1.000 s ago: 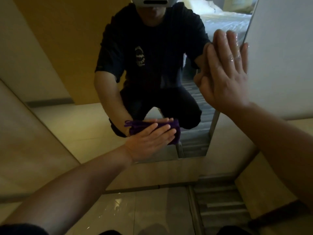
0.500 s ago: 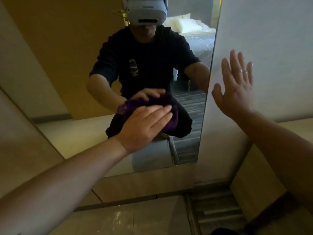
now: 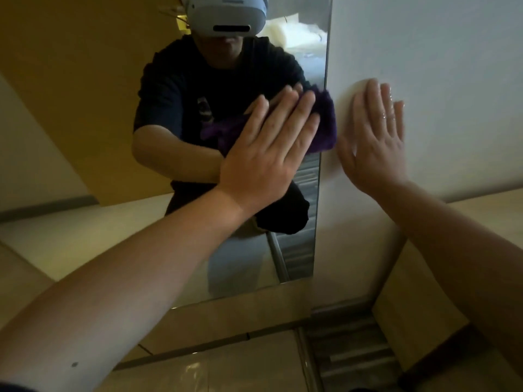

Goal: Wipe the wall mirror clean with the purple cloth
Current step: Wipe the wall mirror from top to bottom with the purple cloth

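The wall mirror (image 3: 85, 137) fills the left and middle of the view and reflects a crouching person in a dark shirt. My left hand (image 3: 268, 148) lies flat on the purple cloth (image 3: 325, 123) and presses it against the glass at the mirror's right edge. Only the cloth's right part shows past my fingers. My right hand (image 3: 370, 142) rests flat with spread fingers on the white wall (image 3: 438, 52) just right of the mirror's edge, holding nothing.
Below the mirror runs a beige tiled ledge (image 3: 226, 321), and a glossy tiled floor (image 3: 212, 372) lies under it. A grey slatted strip (image 3: 353, 355) sits on the floor at the lower right. A beige panel (image 3: 418, 306) stands at the right.
My left hand has slid the purple cloth up and to the right, from the mirror's lower middle to its right edge. My right hand has shifted from the mirror's edge onto the white wall.
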The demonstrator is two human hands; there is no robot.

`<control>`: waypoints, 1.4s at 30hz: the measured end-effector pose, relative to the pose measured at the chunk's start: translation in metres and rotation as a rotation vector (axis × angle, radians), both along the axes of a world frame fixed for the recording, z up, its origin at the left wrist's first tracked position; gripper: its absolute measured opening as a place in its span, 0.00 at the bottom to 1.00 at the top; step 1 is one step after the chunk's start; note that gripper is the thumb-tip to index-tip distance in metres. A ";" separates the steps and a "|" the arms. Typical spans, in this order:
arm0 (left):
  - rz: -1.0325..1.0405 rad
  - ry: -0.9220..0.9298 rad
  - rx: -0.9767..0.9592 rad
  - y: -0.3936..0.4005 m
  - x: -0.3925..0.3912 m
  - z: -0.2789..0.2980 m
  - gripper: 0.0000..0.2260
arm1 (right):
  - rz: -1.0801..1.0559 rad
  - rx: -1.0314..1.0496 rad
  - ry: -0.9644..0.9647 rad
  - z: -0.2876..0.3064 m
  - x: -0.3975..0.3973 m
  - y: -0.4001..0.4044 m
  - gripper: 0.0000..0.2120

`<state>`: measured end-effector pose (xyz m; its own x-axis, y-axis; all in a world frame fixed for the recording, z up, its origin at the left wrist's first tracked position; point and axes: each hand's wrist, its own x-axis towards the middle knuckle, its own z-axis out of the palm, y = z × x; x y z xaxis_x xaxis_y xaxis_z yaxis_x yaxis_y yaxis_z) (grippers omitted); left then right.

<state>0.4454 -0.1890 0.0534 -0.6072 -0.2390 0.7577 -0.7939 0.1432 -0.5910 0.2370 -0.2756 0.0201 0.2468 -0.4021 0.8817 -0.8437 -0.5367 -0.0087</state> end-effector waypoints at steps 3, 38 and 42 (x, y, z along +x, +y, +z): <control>0.039 -0.115 0.100 0.008 0.005 -0.066 0.20 | 0.017 -0.009 -0.014 -0.003 0.001 -0.003 0.30; 0.172 0.344 0.474 0.202 0.225 -0.186 0.16 | 0.264 -0.008 0.625 -0.167 0.160 0.118 0.29; 0.097 0.219 0.309 0.179 0.241 -0.180 0.12 | 0.232 -0.073 0.622 -0.171 0.160 0.109 0.28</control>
